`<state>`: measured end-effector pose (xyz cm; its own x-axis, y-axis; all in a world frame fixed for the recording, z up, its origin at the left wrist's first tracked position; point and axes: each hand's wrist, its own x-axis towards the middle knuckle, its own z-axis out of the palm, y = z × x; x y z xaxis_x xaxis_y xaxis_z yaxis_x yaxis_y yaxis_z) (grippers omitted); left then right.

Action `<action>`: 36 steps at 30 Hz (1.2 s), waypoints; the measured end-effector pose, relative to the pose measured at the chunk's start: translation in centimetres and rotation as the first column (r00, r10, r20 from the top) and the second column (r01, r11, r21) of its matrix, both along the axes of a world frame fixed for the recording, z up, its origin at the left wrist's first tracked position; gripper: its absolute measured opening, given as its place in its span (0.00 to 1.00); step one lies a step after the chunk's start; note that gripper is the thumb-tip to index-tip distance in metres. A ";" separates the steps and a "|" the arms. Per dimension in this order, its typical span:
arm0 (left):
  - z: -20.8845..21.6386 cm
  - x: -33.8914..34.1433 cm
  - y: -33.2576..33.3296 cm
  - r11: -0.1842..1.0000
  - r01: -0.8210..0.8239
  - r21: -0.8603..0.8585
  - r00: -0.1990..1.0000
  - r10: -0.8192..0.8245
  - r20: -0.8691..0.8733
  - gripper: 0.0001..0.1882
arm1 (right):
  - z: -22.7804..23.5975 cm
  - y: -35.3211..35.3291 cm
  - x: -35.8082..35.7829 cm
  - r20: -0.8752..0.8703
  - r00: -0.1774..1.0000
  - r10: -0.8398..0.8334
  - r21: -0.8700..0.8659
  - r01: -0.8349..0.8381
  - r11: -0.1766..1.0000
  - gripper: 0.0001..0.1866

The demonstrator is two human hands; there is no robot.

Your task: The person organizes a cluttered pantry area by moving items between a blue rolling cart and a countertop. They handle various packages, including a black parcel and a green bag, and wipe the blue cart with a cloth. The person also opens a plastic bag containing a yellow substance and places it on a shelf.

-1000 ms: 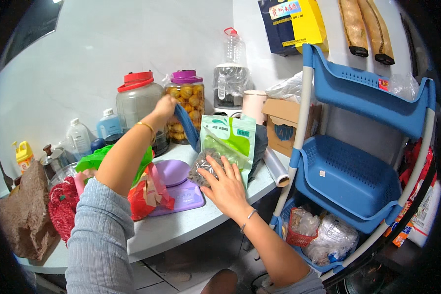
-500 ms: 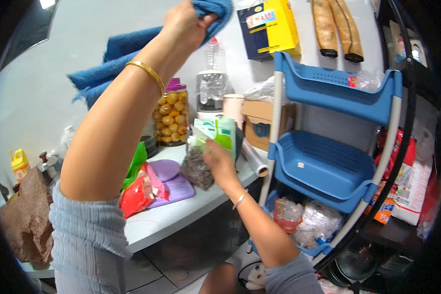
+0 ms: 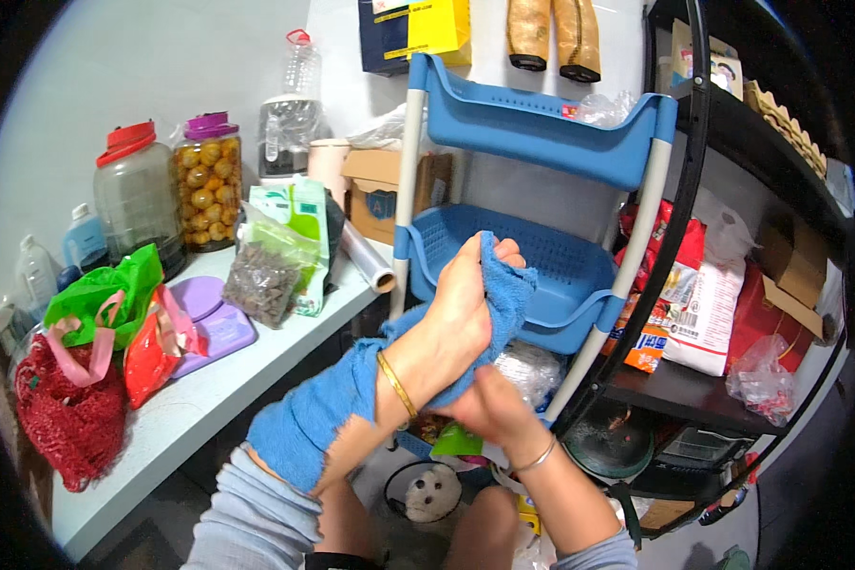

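Clutching the upper end of a blue towel (image 3: 328, 408), the left hand (image 3: 465, 299) is closed around the cloth in front of the blue rack (image 3: 541, 142). The towel's long axis trails down along that forearm toward the elbow. The right hand (image 3: 489, 404), just beneath, pinches its lower fold shut and is the nearer to the hanging part.

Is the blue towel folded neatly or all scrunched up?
Scrunched up. The left hand bunches the blue towel, and the rest drapes over that forearm.
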<state>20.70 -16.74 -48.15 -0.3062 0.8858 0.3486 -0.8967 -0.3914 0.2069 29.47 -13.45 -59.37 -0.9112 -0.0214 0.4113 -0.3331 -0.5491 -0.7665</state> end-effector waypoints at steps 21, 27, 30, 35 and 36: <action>-11.1 -16.1 10.9 0.224 -0.310 0.924 -0.950 -0.047 -0.307 0.22 | 1.3 15.2 -1.7 -0.797 0.479 -0.367 0.444 0.052 -0.895 0.16; -11.4 -17.0 9.0 0.228 -0.400 0.888 -0.916 -0.089 -0.390 0.15 | -0.2 14.0 -6.4 -0.810 0.486 -0.327 0.416 0.084 -0.906 0.16; -11.6 -16.3 10.9 0.336 -0.401 0.852 -0.905 -0.005 -0.425 0.14 | 0.1 12.6 -7.5 -0.796 0.293 -0.530 0.553 -0.005 -0.833 0.16; -10.6 -16.5 10.0 0.433 -0.510 0.743 -0.846 -0.098 -0.524 0.11 | 1.3 11.9 -11.0 -0.539 0.440 -0.718 0.842 0.304 -0.445 0.22; -10.7 -16.7 9.9 0.438 -0.510 0.740 -0.838 -0.059 -0.543 0.13 | 2.0 11.9 -10.8 -0.424 0.479 -0.769 0.899 0.326 -0.293 0.23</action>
<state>4.00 -6.83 -58.87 -0.1278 0.7191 0.6830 0.9911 0.0668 0.1151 18.66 -1.52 -57.41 -0.7787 0.4727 0.4124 0.2864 0.8528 -0.4366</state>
